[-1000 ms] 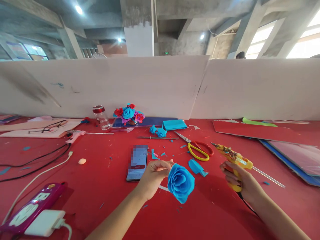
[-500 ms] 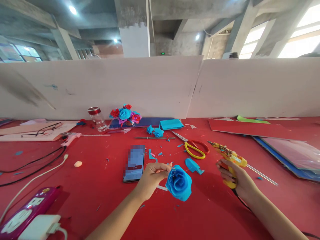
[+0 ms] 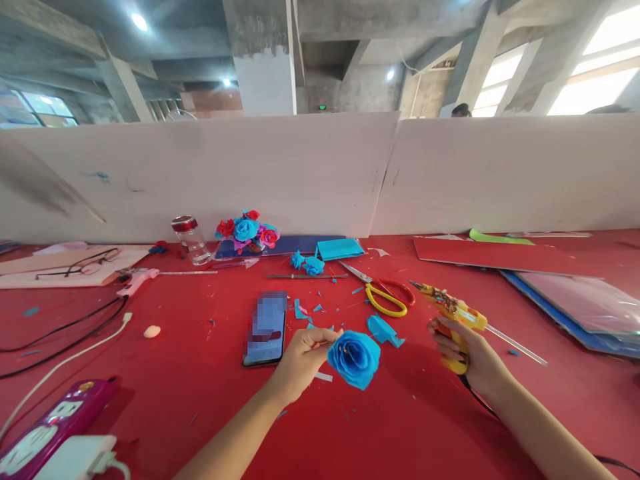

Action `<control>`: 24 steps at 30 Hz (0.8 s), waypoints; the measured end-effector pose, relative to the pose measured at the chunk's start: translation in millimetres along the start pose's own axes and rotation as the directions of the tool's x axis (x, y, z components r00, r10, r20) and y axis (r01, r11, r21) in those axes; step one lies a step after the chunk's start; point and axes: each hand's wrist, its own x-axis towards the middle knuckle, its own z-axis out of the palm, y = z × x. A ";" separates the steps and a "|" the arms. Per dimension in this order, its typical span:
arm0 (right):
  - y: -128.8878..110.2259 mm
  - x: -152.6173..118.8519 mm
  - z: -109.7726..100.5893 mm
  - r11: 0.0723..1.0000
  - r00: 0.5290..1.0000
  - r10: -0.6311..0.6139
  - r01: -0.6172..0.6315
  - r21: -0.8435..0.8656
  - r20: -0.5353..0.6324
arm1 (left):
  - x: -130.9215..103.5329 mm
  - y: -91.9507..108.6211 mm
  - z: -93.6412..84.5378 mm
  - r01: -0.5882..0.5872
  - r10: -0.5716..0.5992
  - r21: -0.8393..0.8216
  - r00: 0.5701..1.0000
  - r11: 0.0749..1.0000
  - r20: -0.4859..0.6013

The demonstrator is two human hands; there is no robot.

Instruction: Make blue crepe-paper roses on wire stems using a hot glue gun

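Between its thumb and fingers, my left hand (image 3: 306,360) pinches the edge of a blue paper rose (image 3: 354,360), whose layered petals face up toward me. My right hand (image 3: 463,350) is wrapped round the handle of a yellow glue gun (image 3: 453,310), its nozzle pointing left and a clear glue stick out of its back. A blue paper scrap (image 3: 384,331) lies between the two hands. Beyond it are scissors (image 3: 387,297) with red and yellow handles. Left of my left hand lies a phone (image 3: 267,333).
Along the white partition (image 3: 250,160) stand a glass jar (image 3: 193,241) and a bunch of paper flowers (image 3: 247,230). A purple power strip (image 3: 60,417) and cables are at the left. Folders (image 3: 575,313) lie at the right, glasses (image 3: 80,263) at the far left.
The blue rose has tilted in my left hand, so its centre shows more openly. My right hand still holds the glue gun. The whole view has shifted slightly.
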 end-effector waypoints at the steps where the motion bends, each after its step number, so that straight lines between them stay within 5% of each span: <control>1: 0.0 0.2 -0.4 1.000 1.000 0.004 -0.004 0.000 0.002 | -0.4 0.2 0.2 -0.002 0.002 0.013 1.000 1.000 0.001; 8: 0.7 0.5 -1.6 1.000 1.000 -0.014 0.014 -0.007 0.003 | -1.5 3.6 -0.1 -0.066 0.068 0.217 0.998 0.974 -0.001; 24: -2.3 -4.2 3.4 1.000 1.000 -0.027 0.027 -0.006 -0.005 | -6.5 19.2 -11.8 0.001 0.060 0.462 0.991 0.887 -0.117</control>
